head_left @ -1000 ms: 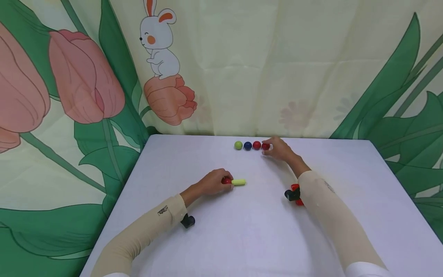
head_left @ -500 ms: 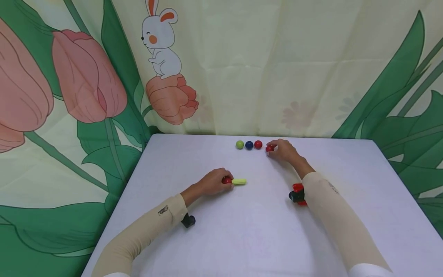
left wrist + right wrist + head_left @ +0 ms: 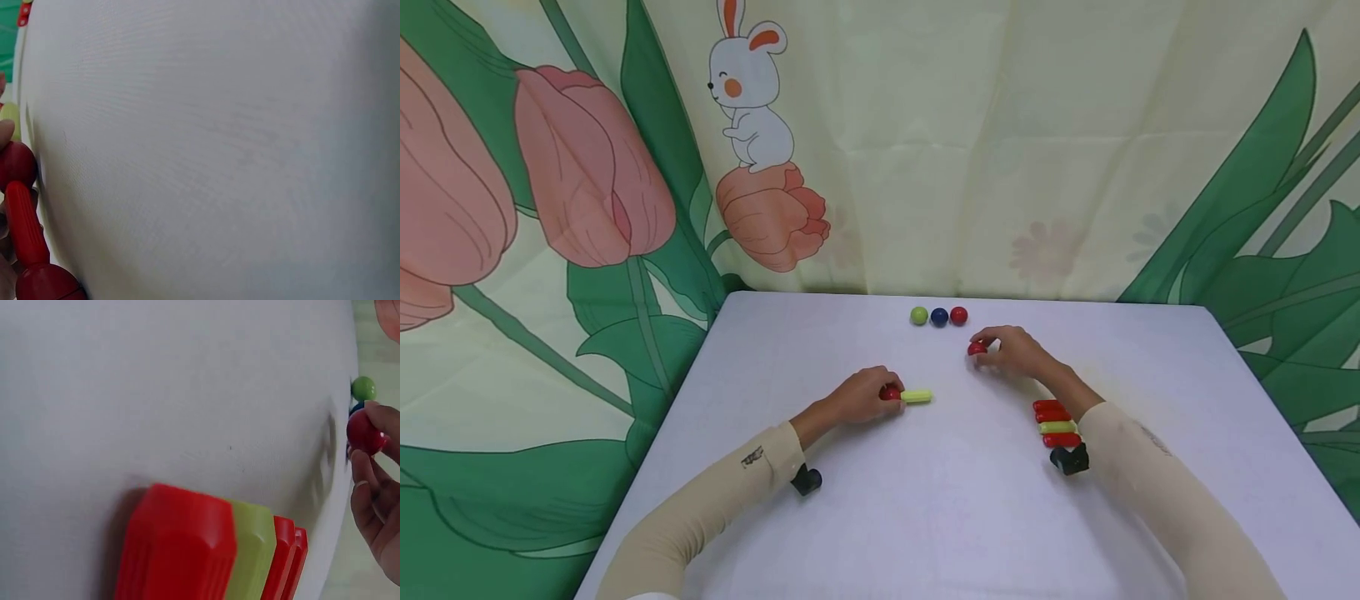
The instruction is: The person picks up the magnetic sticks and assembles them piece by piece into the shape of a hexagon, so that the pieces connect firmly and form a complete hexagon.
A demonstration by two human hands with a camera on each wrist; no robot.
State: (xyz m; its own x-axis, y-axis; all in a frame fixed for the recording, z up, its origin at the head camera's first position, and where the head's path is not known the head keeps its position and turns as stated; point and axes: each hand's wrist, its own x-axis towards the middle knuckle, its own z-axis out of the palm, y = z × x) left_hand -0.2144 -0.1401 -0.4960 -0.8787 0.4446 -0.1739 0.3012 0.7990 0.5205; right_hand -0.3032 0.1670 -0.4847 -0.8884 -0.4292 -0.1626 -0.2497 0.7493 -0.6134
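My left hand (image 3: 857, 396) grips a toy piece built of balls and rods, low over the white table. Its red ball (image 3: 891, 392) shows at the fingertips, and a yellow-green rod (image 3: 917, 397) points right from it. In the left wrist view a red rod (image 3: 26, 225) links that ball to a second red ball (image 3: 49, 284). To the right, my right hand (image 3: 1017, 352) pinches a loose red ball (image 3: 976, 348) between thumb and fingers. The right wrist view shows this red ball (image 3: 365, 432) held apart from the table's balls.
At the table's (image 3: 820, 333) back stand a green ball (image 3: 919, 316), a blue ball (image 3: 939, 317) and a red ball (image 3: 958, 316) in a row. Under the right forearm lie several red rods (image 3: 1062, 440) and a yellow-green rod (image 3: 1057, 427), side by side.
My right hand has taken the end red ball out of the back row and drawn it nearer. The rods by the right forearm have come into fuller view. My left hand stays put.
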